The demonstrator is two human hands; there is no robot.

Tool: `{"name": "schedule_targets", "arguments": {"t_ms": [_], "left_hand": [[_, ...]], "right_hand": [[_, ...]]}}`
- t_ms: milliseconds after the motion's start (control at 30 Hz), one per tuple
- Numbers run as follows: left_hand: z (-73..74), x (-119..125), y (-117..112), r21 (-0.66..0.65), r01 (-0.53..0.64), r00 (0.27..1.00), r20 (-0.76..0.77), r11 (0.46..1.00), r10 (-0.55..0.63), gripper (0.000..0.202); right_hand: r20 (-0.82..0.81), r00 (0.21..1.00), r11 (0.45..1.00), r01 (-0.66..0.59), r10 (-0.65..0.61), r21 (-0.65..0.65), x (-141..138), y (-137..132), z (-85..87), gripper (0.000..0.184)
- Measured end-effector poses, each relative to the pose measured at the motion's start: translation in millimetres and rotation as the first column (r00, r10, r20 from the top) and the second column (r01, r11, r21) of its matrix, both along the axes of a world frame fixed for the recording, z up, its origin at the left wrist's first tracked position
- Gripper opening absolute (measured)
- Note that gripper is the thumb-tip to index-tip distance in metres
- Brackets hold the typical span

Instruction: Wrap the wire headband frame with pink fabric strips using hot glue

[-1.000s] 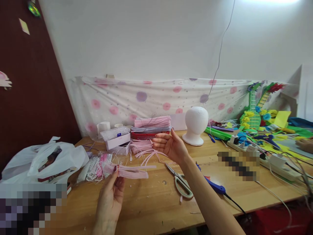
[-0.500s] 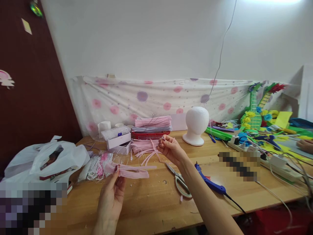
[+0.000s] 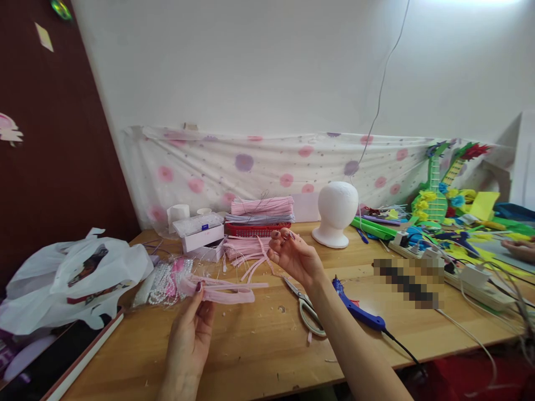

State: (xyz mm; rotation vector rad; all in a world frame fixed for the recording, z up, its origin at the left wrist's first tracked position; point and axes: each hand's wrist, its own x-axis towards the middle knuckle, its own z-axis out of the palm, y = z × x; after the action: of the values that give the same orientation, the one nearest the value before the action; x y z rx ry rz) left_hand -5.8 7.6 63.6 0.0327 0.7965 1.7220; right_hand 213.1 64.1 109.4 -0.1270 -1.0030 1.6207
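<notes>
My left hand (image 3: 193, 331) pinches a looped band of sheer pink ribbon (image 3: 234, 296) between thumb and fingers, above the front left of the table. Its loose ends point right. My right hand (image 3: 295, 256) is raised in front of the red basket (image 3: 254, 229), fingers loosely curled and apart, with nothing visible in them. Below my right forearm lie white-handled scissors (image 3: 311, 317), partly covered by it. A blue glue gun (image 3: 361, 313) rests just right of that forearm. Pink strips (image 3: 246, 248) lie in front of the basket, with further pink and grey bundles on top of it.
A white foam head (image 3: 337, 214) stands at the back. Beaded strands in a clear bag (image 3: 165, 281), a white box (image 3: 203, 238) and a white plastic bag (image 3: 104, 273) are leftward. Rightward are power strips (image 3: 480, 284), cords, green paper guitars (image 3: 434, 195) and another person's hand (image 3: 518, 248).
My right hand's fingers have loosened from a pinch and spread somewhat, with the hand tipping up. My left hand keeps hold of the pink ribbon, almost unmoved.
</notes>
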Motion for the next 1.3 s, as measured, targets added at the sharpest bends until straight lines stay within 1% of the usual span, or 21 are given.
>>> {"name": "schedule_targets", "arguments": {"t_ms": [167, 333, 467, 667, 933, 1067, 1233, 1300], "left_hand": [[-1.2, -0.3, -0.7, 0.004, 0.005, 1.000, 0.009, 1.000, -0.005, 0.033], [-1.5, -0.5, -1.7, -0.001, 0.000, 1.000, 0.014, 1.000, 0.000, 0.033], [-0.4, -0.3, -2.3, -0.006, 0.004, 1.000, 0.016, 1.000, -0.003, 0.033], [1.1, 0.0, -2.1, -0.014, 0.008, 1.000, 0.011, 1.000, -0.008, 0.032], [-2.3, -1.0, -1.0, -0.016, 0.010, 1.000, -0.002, 1.000, -0.010, 0.030], [-1.6, -0.8, -1.7, -0.024, 0.008, 1.000, -0.007, 1.000, -0.008, 0.029], [-0.2, 0.1, -2.6, -0.039, 0.011, 1.000, -0.005, 0.999, -0.012, 0.030], [-0.1, 0.3, -2.7, -0.041, 0.012, 1.000, -0.003, 0.999, -0.012, 0.030]], "right_hand": [[-0.032, 0.999, 1.000, -0.016, 0.016, 0.012, -2.2, -4.0, 0.1, 0.032], [-0.057, 0.998, 0.999, -0.017, 0.019, 0.028, -5.0, -5.6, 0.2, 0.028], [-0.066, 0.998, 0.999, 0.000, 0.002, 0.045, -6.0, -5.5, 0.9, 0.029], [-0.038, 0.999, 0.997, 0.029, -0.026, 0.065, -5.7, -4.8, -0.4, 0.027], [0.009, 0.998, 0.996, 0.058, -0.059, 0.064, -4.2, -5.3, -0.9, 0.029], [0.025, 0.996, 0.995, 0.080, -0.081, 0.055, -4.2, -5.8, -2.1, 0.029], [0.032, 0.995, 0.994, 0.098, -0.099, 0.050, -4.3, -6.9, -4.0, 0.042], [0.032, 0.994, 0.994, 0.099, -0.101, 0.054, -3.9, -7.7, -4.1, 0.042]]}}
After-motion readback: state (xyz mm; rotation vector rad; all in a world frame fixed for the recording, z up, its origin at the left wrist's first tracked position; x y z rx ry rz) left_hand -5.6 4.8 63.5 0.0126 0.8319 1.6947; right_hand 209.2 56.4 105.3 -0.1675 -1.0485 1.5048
